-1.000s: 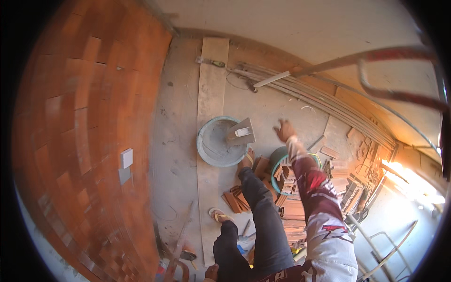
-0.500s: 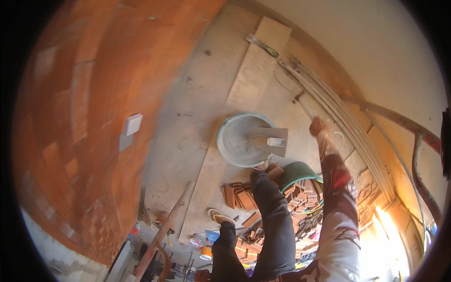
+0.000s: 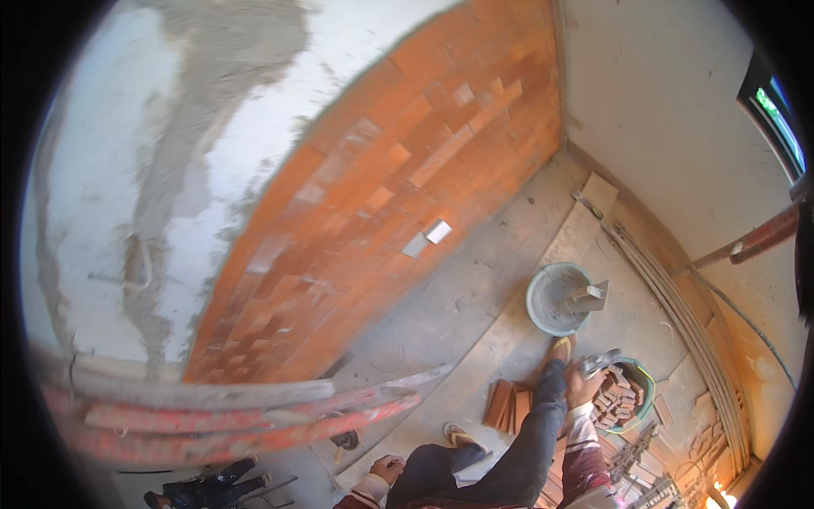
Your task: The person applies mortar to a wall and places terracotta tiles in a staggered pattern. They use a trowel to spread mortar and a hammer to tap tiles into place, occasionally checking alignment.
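My right hand [image 3: 580, 387] is closed around a grey tool [image 3: 600, 363], whose exact kind is blurred. It is above the rim of a green bucket [image 3: 651, 392] filled with cut brick pieces [image 3: 616, 400]. My left hand [image 3: 388, 468] hangs beside my left thigh with its fingers curled; I see nothing in it. Ahead of my right foot stands a round basin [image 3: 532, 310] with grey residue inside. A flat rectangular trowel [image 3: 596, 294] with a pale handle rests across its right side.
Brick-coloured tiles cover part of the left wall [image 3: 356, 246], around a white electrical box [image 3: 438, 232]. Red scaffold bars [image 3: 254, 420] cross at lower left. Long pipes [image 3: 678, 314] lie along the right wall. Loose tiles [image 3: 506, 405] lie near my feet. A plank [image 3: 475, 360] runs along the floor.
My view has swung left, showing more wall. My right hand has drawn back from beyond the basin's right side to the green bucket. My left hand has come into fuller view.
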{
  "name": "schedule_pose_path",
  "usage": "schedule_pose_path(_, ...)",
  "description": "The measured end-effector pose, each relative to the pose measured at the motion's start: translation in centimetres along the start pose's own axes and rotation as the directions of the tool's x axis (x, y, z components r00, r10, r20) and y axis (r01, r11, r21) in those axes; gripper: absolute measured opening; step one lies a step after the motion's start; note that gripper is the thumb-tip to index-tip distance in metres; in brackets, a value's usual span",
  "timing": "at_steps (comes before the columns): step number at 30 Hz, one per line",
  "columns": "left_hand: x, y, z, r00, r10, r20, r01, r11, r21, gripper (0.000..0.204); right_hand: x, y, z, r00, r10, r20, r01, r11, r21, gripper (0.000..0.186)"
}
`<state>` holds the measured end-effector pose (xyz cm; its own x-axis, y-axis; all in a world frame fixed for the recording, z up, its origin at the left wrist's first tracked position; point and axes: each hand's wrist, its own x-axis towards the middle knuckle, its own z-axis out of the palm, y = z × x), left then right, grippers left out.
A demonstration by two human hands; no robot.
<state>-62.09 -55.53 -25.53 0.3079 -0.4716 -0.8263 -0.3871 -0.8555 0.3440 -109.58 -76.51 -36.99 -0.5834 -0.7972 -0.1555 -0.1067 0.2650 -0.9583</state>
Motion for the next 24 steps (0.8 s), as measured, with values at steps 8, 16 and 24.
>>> schedule_pose_path(8, -9.6, 5.2, -5.9, 0.858, 0.5, 0.121, -0.464, 0.854, -0.236, 0.042, -22.6, -9.6, 8.5, 0.539, -0.379, 0.752, 0.427, 0.893, 0.144, 0.014)
schedule_pose_path(16, -14.0, 2.7, -6.2, 0.749, 0.645, -0.151, -0.562, 0.499, -0.66, 0.043, -35.4, -17.4, 14.1, -0.154, -0.459, 0.875, 0.569, 0.683, 0.459, 0.025)
schedule_pose_path(24, -14.9, -1.3, -3.2, 0.835, -0.255, -0.487, -0.521, -0.081, -0.85, 0.038, -30.9, -21.0, 17.4, -0.558, -0.224, 0.799, 0.759, 0.253, 0.6, 0.066)
